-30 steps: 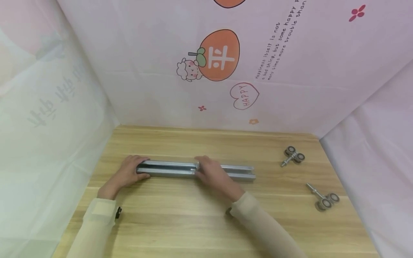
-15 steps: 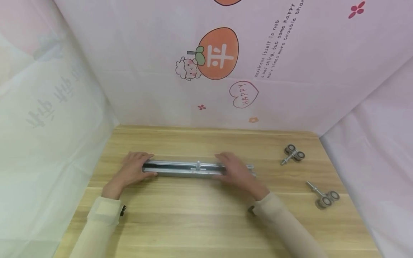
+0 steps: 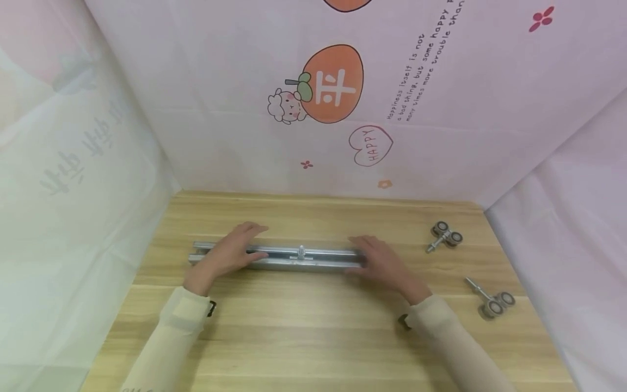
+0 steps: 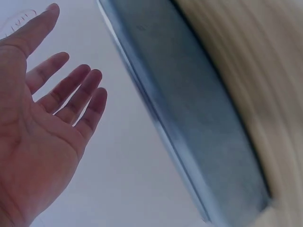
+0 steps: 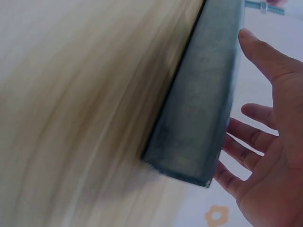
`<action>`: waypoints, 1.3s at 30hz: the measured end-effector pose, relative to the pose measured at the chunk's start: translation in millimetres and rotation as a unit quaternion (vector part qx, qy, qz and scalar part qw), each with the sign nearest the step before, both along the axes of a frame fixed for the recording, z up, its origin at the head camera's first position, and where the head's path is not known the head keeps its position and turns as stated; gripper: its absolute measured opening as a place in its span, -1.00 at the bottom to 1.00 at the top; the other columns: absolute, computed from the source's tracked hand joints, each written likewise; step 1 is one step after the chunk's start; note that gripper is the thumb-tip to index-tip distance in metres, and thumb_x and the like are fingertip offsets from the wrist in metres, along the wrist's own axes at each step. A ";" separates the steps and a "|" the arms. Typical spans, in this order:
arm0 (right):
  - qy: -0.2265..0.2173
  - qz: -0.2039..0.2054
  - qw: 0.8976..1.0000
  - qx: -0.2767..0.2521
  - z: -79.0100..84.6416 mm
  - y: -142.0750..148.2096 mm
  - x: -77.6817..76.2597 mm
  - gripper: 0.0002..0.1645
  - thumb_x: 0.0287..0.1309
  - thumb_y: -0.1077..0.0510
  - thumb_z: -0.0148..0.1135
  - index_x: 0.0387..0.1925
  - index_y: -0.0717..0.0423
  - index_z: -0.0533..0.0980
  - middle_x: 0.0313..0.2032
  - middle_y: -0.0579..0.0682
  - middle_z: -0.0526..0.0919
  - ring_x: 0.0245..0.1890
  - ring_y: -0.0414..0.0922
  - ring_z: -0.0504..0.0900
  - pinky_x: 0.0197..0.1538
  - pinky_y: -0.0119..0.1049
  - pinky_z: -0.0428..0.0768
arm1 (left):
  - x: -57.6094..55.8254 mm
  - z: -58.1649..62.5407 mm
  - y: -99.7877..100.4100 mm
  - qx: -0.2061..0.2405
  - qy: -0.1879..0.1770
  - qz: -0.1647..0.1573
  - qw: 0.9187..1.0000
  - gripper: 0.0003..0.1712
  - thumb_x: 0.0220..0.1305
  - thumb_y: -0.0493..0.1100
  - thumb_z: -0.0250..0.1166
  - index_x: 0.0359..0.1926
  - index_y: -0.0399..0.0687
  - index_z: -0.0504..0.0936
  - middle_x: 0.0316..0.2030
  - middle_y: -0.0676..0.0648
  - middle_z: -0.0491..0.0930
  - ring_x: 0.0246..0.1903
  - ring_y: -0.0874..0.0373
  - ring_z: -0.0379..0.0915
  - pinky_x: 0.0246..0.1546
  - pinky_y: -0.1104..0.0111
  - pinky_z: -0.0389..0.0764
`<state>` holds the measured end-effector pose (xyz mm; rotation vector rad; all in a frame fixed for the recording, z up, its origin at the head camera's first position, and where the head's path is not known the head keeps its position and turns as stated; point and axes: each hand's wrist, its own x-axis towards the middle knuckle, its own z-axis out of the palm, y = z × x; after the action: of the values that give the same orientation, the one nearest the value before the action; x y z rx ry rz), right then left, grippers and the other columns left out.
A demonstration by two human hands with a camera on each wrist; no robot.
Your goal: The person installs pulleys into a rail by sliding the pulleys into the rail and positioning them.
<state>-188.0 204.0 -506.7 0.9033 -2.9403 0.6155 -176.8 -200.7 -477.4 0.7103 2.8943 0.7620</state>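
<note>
A silvery metal channel rail (image 3: 313,265) lies lengthwise on the wooden table, its slot facing up. From the slot, near the middle, stands a threaded bolt (image 3: 301,252) on a small flat plate. My left hand (image 3: 229,255) hovers over the rail's left part with fingers spread; in the left wrist view its palm and fingers are apart from the rail's side. My right hand (image 3: 384,265) spans the rail's right end, thumb on the near side and fingers on the far side. In the right wrist view its thumb tip (image 5: 246,34) is right at the rail's edge, the fingers loosely extended.
Two roller trolleys with threaded stems lie on the right of the table, one farther back (image 3: 444,236) and one nearer (image 3: 493,304). A printed white sheet (image 3: 220,147) rises behind the table (image 3: 303,337), with pale cloth on both sides.
My right hand has moved right from the bolt to the rail's right end, uncovering the bolt. My left hand has let go of the left end and shifted right. The rail stays put.
</note>
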 end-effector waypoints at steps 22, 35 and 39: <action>-0.023 0.005 0.999 -0.030 -22.9 16.4 -0.7 -0.10 -0.24 -0.18 0.55 0.13 0.21 0.53 -0.02 0.09 0.66 -0.04 -0.02 0.58 0.09 -0.04 0.55 | -8.8 10.9 76.9 0.024 0.011 -0.082 0.996 -0.32 0.20 0.02 0.36 0.32 -0.04 0.45 0.22 -0.03 0.48 0.20 0.11 0.37 0.24 0.24 0.40; -0.012 0.016 0.999 -0.048 -31.3 16.7 -3.1 -0.22 -0.21 -0.09 0.55 0.07 0.18 0.54 -0.15 -0.01 0.65 -0.17 -0.10 0.56 -0.04 -0.09 0.57 | -11.1 7.5 96.1 0.012 0.004 -0.105 0.994 -0.51 0.19 -0.17 0.35 0.17 -0.11 0.56 0.07 -0.05 0.56 -0.05 0.17 0.48 0.03 0.31 0.55; -0.016 0.012 0.999 -0.047 -30.9 16.5 -3.5 -0.24 -0.20 -0.09 0.55 0.06 0.17 0.55 -0.16 -0.02 0.65 -0.17 -0.11 0.55 -0.05 -0.11 0.57 | -10.8 5.2 101.0 -0.006 0.015 -0.109 0.994 -0.57 0.19 -0.18 0.35 0.11 -0.10 0.60 0.01 -0.02 0.59 -0.09 0.20 0.50 -0.01 0.34 0.57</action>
<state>-191.5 220.5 -537.6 0.9301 -2.9035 0.7700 -187.6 -99.7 -472.2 1.0221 2.7811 0.7118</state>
